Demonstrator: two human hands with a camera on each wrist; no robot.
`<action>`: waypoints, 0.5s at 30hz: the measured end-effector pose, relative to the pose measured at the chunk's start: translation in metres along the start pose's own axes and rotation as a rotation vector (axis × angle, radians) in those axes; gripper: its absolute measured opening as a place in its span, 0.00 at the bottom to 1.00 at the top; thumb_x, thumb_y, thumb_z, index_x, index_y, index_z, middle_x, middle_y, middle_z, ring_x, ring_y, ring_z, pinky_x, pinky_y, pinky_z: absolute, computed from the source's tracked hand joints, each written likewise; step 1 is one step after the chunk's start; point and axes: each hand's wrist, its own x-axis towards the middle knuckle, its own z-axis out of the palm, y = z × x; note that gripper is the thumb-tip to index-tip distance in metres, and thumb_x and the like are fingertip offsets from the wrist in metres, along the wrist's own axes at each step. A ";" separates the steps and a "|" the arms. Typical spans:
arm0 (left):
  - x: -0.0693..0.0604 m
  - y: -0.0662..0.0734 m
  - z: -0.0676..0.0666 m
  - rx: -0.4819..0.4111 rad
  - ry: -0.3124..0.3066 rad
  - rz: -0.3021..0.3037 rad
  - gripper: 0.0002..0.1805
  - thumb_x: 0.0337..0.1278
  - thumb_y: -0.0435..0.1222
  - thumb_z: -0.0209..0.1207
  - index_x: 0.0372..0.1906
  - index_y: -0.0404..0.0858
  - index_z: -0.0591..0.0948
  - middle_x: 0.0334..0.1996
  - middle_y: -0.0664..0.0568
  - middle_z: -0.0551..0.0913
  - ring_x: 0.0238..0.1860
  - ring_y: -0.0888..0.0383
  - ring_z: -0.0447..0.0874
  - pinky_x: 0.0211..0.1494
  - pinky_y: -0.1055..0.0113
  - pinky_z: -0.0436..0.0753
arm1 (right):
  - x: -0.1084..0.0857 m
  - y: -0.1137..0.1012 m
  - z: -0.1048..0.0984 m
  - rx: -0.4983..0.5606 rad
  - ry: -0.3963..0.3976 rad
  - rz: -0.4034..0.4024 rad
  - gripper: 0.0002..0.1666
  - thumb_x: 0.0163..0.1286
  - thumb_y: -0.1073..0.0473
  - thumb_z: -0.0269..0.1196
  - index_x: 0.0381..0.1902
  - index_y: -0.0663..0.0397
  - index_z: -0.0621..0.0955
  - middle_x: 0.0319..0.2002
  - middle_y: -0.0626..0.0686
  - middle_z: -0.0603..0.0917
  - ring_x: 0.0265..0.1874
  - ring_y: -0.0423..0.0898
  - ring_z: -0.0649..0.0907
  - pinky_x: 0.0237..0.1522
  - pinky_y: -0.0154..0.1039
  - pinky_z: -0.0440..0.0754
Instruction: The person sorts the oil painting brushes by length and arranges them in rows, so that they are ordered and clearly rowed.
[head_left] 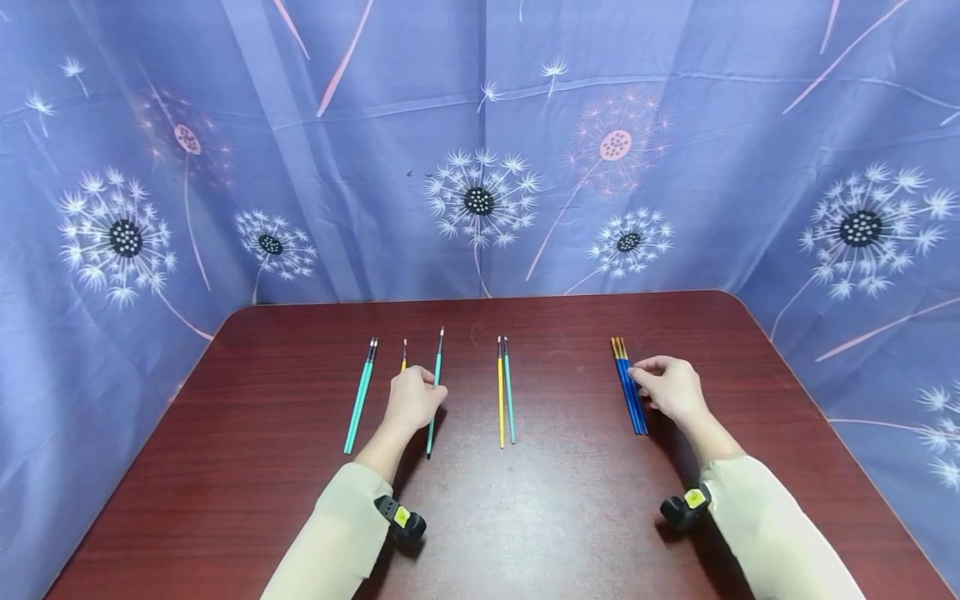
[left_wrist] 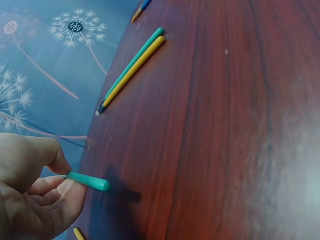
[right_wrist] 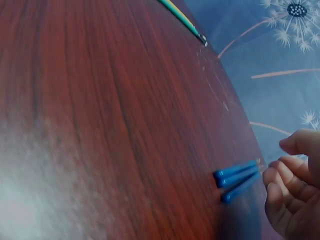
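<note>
My left hand pinches a teal-green paintbrush between thumb and fingers. In the left wrist view the handle end of that green paintbrush sticks out past the fingertips, over the table. Under the same hand, a yellow paintbrush is mostly hidden. My right hand is at the right side of three blue paintbrushes lying together. Seen from the right wrist, the thumb is apart from the loosely bent fingers, with nothing between them, just beyond the blue paintbrushes.
Two green paintbrushes lie side by side on the left. A yellow paintbrush and a green one lie paired near the middle. The dark red wooden table meets a blue dandelion-print curtain at its back edge.
</note>
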 end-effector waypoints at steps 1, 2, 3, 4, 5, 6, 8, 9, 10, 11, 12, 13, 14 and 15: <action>0.000 -0.002 -0.002 0.001 0.001 -0.002 0.12 0.49 0.35 0.57 0.39 0.33 0.79 0.34 0.47 0.87 0.39 0.56 0.84 0.42 0.61 0.81 | 0.000 -0.001 0.002 0.017 0.005 -0.009 0.18 0.64 0.55 0.60 0.43 0.66 0.81 0.26 0.58 0.86 0.21 0.40 0.82 0.21 0.36 0.82; -0.001 -0.003 -0.004 0.004 0.004 -0.002 0.12 0.49 0.35 0.57 0.40 0.33 0.79 0.34 0.47 0.87 0.39 0.55 0.84 0.42 0.61 0.81 | 0.000 -0.003 0.004 0.029 0.007 -0.022 0.18 0.64 0.55 0.61 0.43 0.66 0.81 0.26 0.58 0.86 0.21 0.39 0.83 0.21 0.36 0.82; -0.001 -0.005 -0.006 0.004 0.006 -0.005 0.13 0.49 0.35 0.57 0.40 0.33 0.79 0.34 0.47 0.87 0.39 0.55 0.84 0.42 0.61 0.82 | -0.001 -0.005 0.006 0.040 0.007 -0.033 0.18 0.64 0.55 0.61 0.43 0.66 0.81 0.26 0.58 0.86 0.20 0.40 0.83 0.21 0.37 0.82; -0.001 -0.006 -0.008 0.009 0.010 -0.005 0.13 0.49 0.35 0.57 0.40 0.33 0.79 0.34 0.47 0.87 0.38 0.55 0.84 0.42 0.60 0.82 | -0.001 -0.006 0.008 0.046 -0.001 -0.047 0.18 0.64 0.55 0.61 0.42 0.66 0.81 0.26 0.58 0.86 0.21 0.40 0.83 0.21 0.37 0.82; -0.002 -0.008 -0.010 0.012 0.013 -0.007 0.13 0.49 0.35 0.58 0.40 0.33 0.80 0.34 0.47 0.87 0.38 0.55 0.84 0.41 0.60 0.82 | -0.002 -0.008 0.010 0.053 -0.009 -0.057 0.17 0.64 0.55 0.61 0.42 0.65 0.81 0.26 0.58 0.86 0.21 0.41 0.83 0.21 0.37 0.82; -0.002 -0.010 -0.012 0.014 0.015 -0.009 0.13 0.49 0.35 0.58 0.40 0.33 0.80 0.34 0.47 0.87 0.38 0.55 0.84 0.41 0.61 0.82 | -0.002 -0.010 0.012 0.061 -0.021 -0.069 0.17 0.64 0.55 0.61 0.42 0.65 0.81 0.26 0.58 0.86 0.21 0.42 0.83 0.21 0.37 0.82; -0.003 -0.013 -0.016 0.019 0.022 -0.015 0.13 0.49 0.35 0.58 0.40 0.33 0.80 0.34 0.47 0.87 0.37 0.55 0.84 0.41 0.61 0.81 | -0.004 -0.014 0.017 0.078 -0.046 -0.088 0.17 0.65 0.55 0.62 0.43 0.64 0.82 0.28 0.59 0.86 0.22 0.44 0.84 0.21 0.38 0.82; -0.003 -0.015 -0.017 0.023 0.023 -0.015 0.13 0.49 0.35 0.58 0.40 0.33 0.80 0.34 0.47 0.87 0.37 0.55 0.84 0.40 0.61 0.81 | -0.004 -0.017 0.019 0.089 -0.059 -0.093 0.16 0.65 0.55 0.62 0.43 0.64 0.82 0.29 0.60 0.86 0.22 0.45 0.85 0.21 0.39 0.82; -0.003 -0.016 -0.019 0.025 0.022 -0.016 0.13 0.49 0.35 0.57 0.40 0.32 0.80 0.34 0.46 0.87 0.38 0.54 0.84 0.40 0.61 0.81 | -0.005 -0.019 0.022 0.099 -0.073 -0.099 0.16 0.65 0.56 0.62 0.43 0.64 0.81 0.30 0.61 0.86 0.23 0.46 0.85 0.21 0.40 0.82; -0.004 -0.018 -0.021 0.022 0.019 -0.017 0.14 0.49 0.35 0.57 0.41 0.32 0.79 0.35 0.45 0.87 0.38 0.53 0.84 0.40 0.61 0.81 | -0.006 -0.021 0.025 0.110 -0.082 -0.104 0.16 0.65 0.56 0.62 0.43 0.64 0.81 0.30 0.62 0.86 0.23 0.47 0.85 0.21 0.41 0.82; -0.004 -0.019 -0.023 0.018 0.017 -0.020 0.14 0.49 0.35 0.57 0.41 0.32 0.79 0.36 0.44 0.87 0.39 0.53 0.84 0.40 0.61 0.81 | -0.006 -0.024 0.027 0.114 -0.091 -0.108 0.16 0.65 0.56 0.62 0.43 0.64 0.81 0.31 0.62 0.86 0.24 0.47 0.85 0.21 0.41 0.83; -0.004 -0.021 -0.024 0.013 0.018 -0.022 0.14 0.49 0.35 0.57 0.42 0.31 0.79 0.37 0.43 0.87 0.40 0.52 0.85 0.41 0.61 0.82 | -0.006 -0.026 0.030 0.120 -0.098 -0.112 0.16 0.64 0.57 0.62 0.43 0.64 0.82 0.31 0.63 0.86 0.24 0.47 0.85 0.22 0.41 0.83; -0.005 -0.022 -0.026 0.013 0.021 -0.025 0.15 0.49 0.35 0.57 0.42 0.31 0.79 0.37 0.43 0.87 0.40 0.52 0.85 0.41 0.60 0.82 | -0.007 -0.029 0.033 0.124 -0.106 -0.117 0.15 0.64 0.57 0.61 0.43 0.64 0.82 0.32 0.63 0.86 0.24 0.48 0.85 0.22 0.41 0.83; -0.005 -0.024 -0.027 0.012 0.021 -0.025 0.15 0.50 0.34 0.57 0.43 0.30 0.79 0.37 0.42 0.86 0.40 0.51 0.85 0.41 0.60 0.82 | -0.007 -0.031 0.037 0.130 -0.113 -0.120 0.15 0.64 0.57 0.61 0.43 0.64 0.82 0.32 0.63 0.86 0.24 0.48 0.85 0.22 0.42 0.83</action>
